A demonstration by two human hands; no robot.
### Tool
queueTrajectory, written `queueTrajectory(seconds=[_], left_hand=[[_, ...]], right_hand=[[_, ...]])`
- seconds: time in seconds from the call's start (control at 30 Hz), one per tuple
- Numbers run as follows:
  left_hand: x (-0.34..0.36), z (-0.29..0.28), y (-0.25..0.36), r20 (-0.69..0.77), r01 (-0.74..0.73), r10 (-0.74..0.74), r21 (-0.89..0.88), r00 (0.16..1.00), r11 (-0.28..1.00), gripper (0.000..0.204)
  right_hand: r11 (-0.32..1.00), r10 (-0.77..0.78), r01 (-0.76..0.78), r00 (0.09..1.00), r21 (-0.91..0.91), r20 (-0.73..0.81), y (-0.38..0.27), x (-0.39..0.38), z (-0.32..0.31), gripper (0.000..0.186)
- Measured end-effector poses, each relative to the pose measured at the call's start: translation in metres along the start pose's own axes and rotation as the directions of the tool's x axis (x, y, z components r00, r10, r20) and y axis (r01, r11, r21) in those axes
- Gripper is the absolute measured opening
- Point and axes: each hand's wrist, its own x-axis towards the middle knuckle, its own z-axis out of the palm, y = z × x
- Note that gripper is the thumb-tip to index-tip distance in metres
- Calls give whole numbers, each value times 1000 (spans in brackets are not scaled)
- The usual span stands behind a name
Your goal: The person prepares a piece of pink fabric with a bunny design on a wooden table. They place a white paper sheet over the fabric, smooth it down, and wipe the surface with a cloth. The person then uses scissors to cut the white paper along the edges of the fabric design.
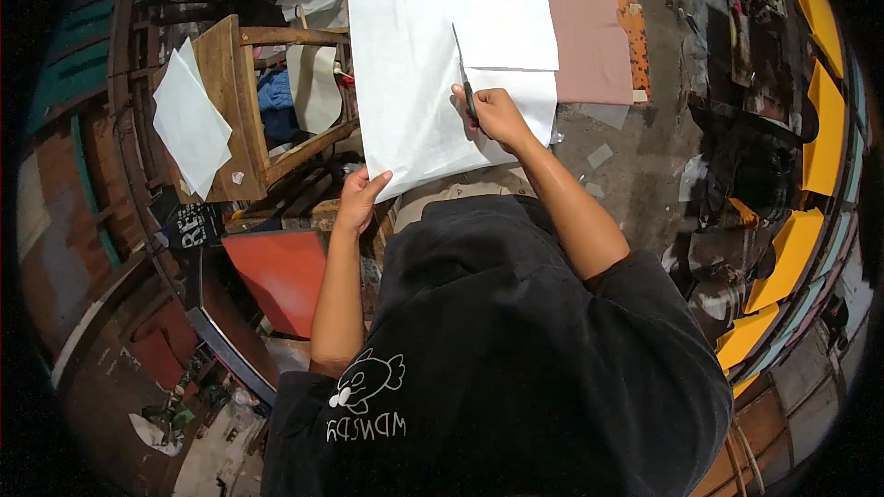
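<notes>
A large white sheet [401, 83] lies in front of me, its near edge reaching toward my lap. My left hand [362, 201] pinches its near left corner between thumb and fingers. Scissors [466, 83] with dark handles are gripped in my right hand [494, 120], blades pointing away from me over the sheet. I cannot tell whether the blades are cutting into it. On the sheet's far right part rests a smaller white piece [516, 41], bearing a pale shape with rounded ear-like ends. Under both, a dusty-pink sheet [589, 28] covers a speckled orange-and-black surface [632, 14].
To the left stands a wooden frame [295, 35] with a flat panel [226, 64], where white sheets [191, 120] lie. A red-orange board [281, 281] leans below it. Yellow panels [822, 129] line the right side. Small scraps [599, 156] litter the grey floor.
</notes>
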Motion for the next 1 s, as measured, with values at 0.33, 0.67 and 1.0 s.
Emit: queueTrajectory(seconds=[0.33,0.67,1.0], left_hand=[[0,-1,-2,14,-4,4,8,1000,1000,30],[1,-7,-5,11,10,-10,35,1000,999,28],[-3,3,6,18,-15,14,15,1000,1000,28]], right_hand=[[999,7,-7,1000,-36,-17,-13,14,-1,67],[998,10,-10,1000,70,-1,-24,8,0,60],[999,17,-17,1000,45,4,-37,12,-2,69]])
